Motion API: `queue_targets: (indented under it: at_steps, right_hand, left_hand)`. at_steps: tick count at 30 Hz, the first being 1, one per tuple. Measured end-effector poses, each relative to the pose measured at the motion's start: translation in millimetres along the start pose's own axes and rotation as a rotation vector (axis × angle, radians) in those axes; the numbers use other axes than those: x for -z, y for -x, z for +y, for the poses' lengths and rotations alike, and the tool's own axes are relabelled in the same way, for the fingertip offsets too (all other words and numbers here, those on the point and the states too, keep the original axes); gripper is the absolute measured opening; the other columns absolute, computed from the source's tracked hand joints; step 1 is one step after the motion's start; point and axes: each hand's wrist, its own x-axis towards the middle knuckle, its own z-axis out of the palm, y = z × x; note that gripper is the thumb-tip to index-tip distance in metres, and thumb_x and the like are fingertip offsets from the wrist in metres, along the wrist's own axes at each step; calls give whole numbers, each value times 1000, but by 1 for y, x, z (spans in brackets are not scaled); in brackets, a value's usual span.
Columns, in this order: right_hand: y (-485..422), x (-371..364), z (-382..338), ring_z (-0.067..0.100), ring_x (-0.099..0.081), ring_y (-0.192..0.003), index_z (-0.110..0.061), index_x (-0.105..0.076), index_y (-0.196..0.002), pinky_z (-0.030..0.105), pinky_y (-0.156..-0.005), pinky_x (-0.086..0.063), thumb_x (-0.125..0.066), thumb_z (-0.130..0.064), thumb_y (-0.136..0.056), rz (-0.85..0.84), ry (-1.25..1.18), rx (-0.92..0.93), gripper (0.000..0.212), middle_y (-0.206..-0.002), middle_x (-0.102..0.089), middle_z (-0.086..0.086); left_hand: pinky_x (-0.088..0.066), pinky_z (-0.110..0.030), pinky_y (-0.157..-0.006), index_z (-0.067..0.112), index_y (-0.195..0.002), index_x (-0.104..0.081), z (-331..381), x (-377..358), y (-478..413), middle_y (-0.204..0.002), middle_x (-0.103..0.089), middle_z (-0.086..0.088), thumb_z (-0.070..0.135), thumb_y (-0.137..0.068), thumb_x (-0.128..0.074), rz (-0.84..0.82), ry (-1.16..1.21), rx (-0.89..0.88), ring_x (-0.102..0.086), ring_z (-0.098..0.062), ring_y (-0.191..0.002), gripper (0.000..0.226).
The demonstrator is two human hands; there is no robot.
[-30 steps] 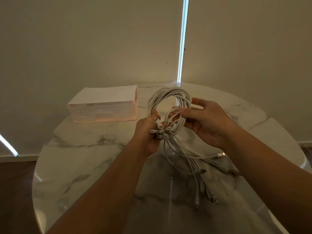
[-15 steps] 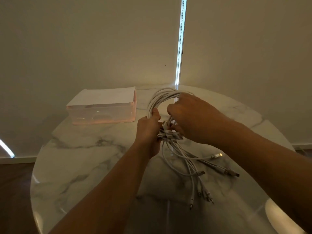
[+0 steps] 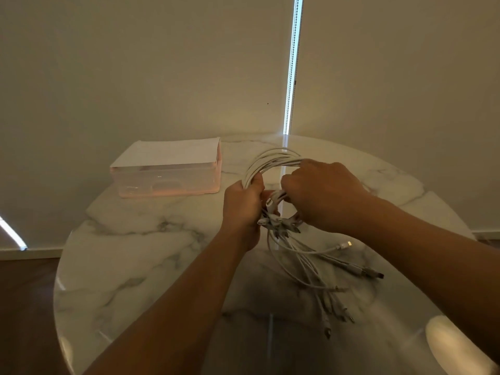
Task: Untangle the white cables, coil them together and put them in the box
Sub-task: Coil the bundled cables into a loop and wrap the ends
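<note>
1. The cables [image 3: 273,156] are forming a white bundle, several thin cords looped together into a ring, held up above the table [image 3: 130,239] near its far edge.
2. The left hand [image 3: 243,205] is gripping the ring's left side, thumb and fingers curled round the cords.
3. The right hand [image 3: 324,194] is clamping the ring's right side, knuckles up and fingers wrapped round the cords. The two hands are sitting close together, almost touching.
4. A cluster of plugs [image 3: 278,221] is sticking out between and just below the hands.
5. Loose tails [image 3: 308,266] are trailing down from the hands and fanning across the table toward its near right edge, each one ending in a small connector.
6. The box [image 3: 167,182] is sitting by the far left edge, well apart from the cables — clear, pink-tinted plastic with a white cover on top.
</note>
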Motion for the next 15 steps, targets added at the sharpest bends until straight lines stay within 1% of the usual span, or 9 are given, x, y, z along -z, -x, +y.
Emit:
queue_targets:
  at_steps: [3,4,6,8,9,10,11,13,15]
  right_hand:
    - [5,-11,9,11,-52,-65,-23,-59,-85,24,-55,-33,-56,-29,-95,125,-278,-140,12,-77,-58,-7]
    - [5,-11,13,9,-54,-62,-23,-61,-80,22,-54,-34,-58,-26,-95,113,-491,-196,16,-73,-62,-8]
    - [9,-6,25,8,-57,-58,-16,-68,-78,21,-52,-39,-64,-14,-92,63,-1146,-297,15,-71,-68,-3]
    - [16,-2,36,10,-53,-60,-9,-69,-85,20,-48,-35,-66,-6,-89,-5,-1612,-275,6,-75,-69,3]
    - [19,-3,39,10,-52,-61,-8,-68,-88,19,-49,-35,-66,-2,-88,-31,-1663,-217,7,-75,-67,4]
    - [20,-4,41,8,-53,-61,-9,-67,-91,17,-50,-37,-65,2,-87,-45,-1581,-146,12,-75,-66,2]
    - [20,-4,41,6,-55,-62,-11,-67,-92,16,-54,-40,-67,4,-85,-51,-1388,-54,16,-75,-66,-3]
    - [17,-3,37,10,-62,-69,-18,-72,-95,17,-60,-44,-72,-8,-84,-64,-990,137,14,-78,-68,-8]
    - [18,-2,37,14,-61,-76,-23,-75,-94,19,-64,-45,-73,-19,-85,-55,-893,224,10,-85,-66,-7]
  left_hand:
    - [-53,-25,-55,4,-95,-65,-1,6,-6,-82,-68,-11,24,-99,-53,-9,-122,-57,-65,-15,-64,24]
    - [-55,-28,-61,3,-98,-67,0,9,-8,-89,-69,-14,23,-99,-53,-29,-141,-58,-67,-19,-72,25]
    - [-56,-33,-73,2,-106,-68,2,14,-12,-96,-72,-16,21,-98,-55,-79,-147,-42,-70,-26,-86,25]
    - [-54,-33,-73,-2,-111,-66,3,18,-14,-98,-70,-20,23,-98,-55,-81,-139,-22,-67,-28,-86,30]
    - [-52,-33,-72,-6,-112,-63,2,18,-16,-96,-66,-22,24,-98,-55,-76,-138,-28,-63,-27,-82,34]
    - [-50,-33,-69,-8,-107,-62,1,18,-17,-90,-63,-21,25,-98,-55,-76,-145,-39,-59,-26,-78,34]
    - [-47,-32,-65,-6,-97,-62,0,16,-16,-80,-59,-18,24,-98,-54,-77,-155,-51,-54,-24,-72,31]
    - [-39,-27,-53,5,-79,-55,-3,13,-15,-62,-48,-6,21,-99,-53,-95,-148,-65,-43,-16,-56,25]
    - [-34,-23,-45,9,-75,-49,-2,16,-16,-54,-43,-1,19,-99,-53,-93,-87,-59,-37,-12,-46,27]
